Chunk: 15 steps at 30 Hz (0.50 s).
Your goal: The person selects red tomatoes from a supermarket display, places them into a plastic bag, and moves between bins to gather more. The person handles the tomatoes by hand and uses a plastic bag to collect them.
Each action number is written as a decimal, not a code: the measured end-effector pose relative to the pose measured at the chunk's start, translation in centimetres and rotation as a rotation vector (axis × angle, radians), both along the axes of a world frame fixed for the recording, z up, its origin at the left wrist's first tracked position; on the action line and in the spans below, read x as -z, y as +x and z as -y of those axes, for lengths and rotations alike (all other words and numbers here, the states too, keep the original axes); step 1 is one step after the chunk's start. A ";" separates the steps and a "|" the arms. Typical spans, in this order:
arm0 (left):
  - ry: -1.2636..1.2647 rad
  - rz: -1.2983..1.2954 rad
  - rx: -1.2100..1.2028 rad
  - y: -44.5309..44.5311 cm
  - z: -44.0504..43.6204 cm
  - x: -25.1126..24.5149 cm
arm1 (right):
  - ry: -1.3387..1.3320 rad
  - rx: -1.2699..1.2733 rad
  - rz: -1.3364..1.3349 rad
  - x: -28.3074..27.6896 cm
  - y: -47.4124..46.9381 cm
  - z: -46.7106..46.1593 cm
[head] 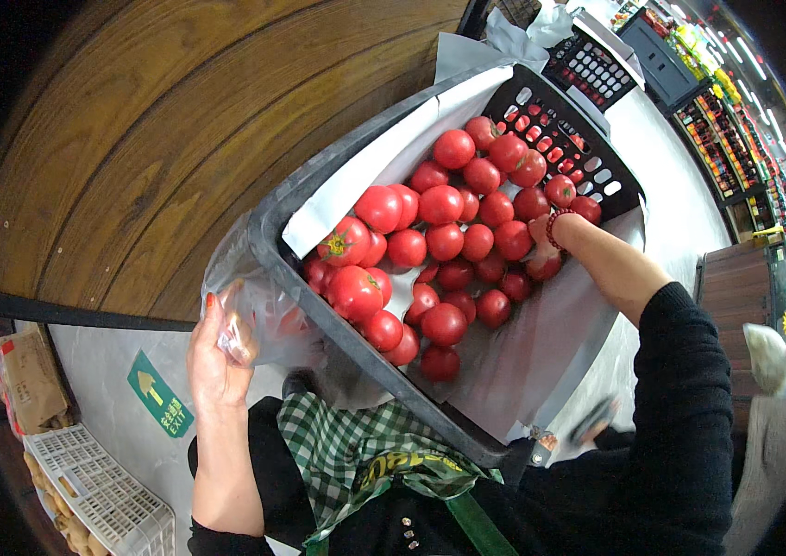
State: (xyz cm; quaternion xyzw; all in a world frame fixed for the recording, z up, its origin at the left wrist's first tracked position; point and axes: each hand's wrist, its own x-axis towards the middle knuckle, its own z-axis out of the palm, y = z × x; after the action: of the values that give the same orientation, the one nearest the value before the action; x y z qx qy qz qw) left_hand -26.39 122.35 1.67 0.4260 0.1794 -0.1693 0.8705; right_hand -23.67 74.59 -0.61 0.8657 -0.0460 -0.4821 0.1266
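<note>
A black plastic crate lined with white paper holds many red tomatoes. Outside its left corner, my left hand grips a clear plastic bag; reddish shapes show faintly through the film. My right hand, with a dark red bead bracelet above it, reaches into the crate's right side. Its fingers are around a tomato near the paper-lined wall, partly hidden by the hand. Bare paper liner shows along the near right side of the crate.
A wood-plank panel rises beside the crate on the left. A white plastic crate and a cardboard box are at lower left. Another black crate stands beyond. A blurred person is at the right, near stocked shelves.
</note>
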 end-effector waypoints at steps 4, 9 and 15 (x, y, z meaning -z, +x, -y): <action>0.051 -0.024 -0.045 -0.1 0.2 -0.3 | 0.145 -0.169 0.322 1.1 -0.1 -0.1; 0.025 -0.008 -0.024 0.0 0.1 -0.5 | 0.083 -0.139 0.147 -0.4 1.5 -1.1; 0.085 -0.043 -0.070 -0.1 0.5 -0.6 | 1.114 0.570 0.483 -4.8 2.9 -1.2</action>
State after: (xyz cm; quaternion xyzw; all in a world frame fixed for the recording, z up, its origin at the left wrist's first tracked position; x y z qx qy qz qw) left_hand -26.49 121.87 2.24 0.4524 0.2200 -0.1401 0.8528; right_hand -20.75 75.78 4.14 0.8391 -0.0441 -0.2413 -0.4855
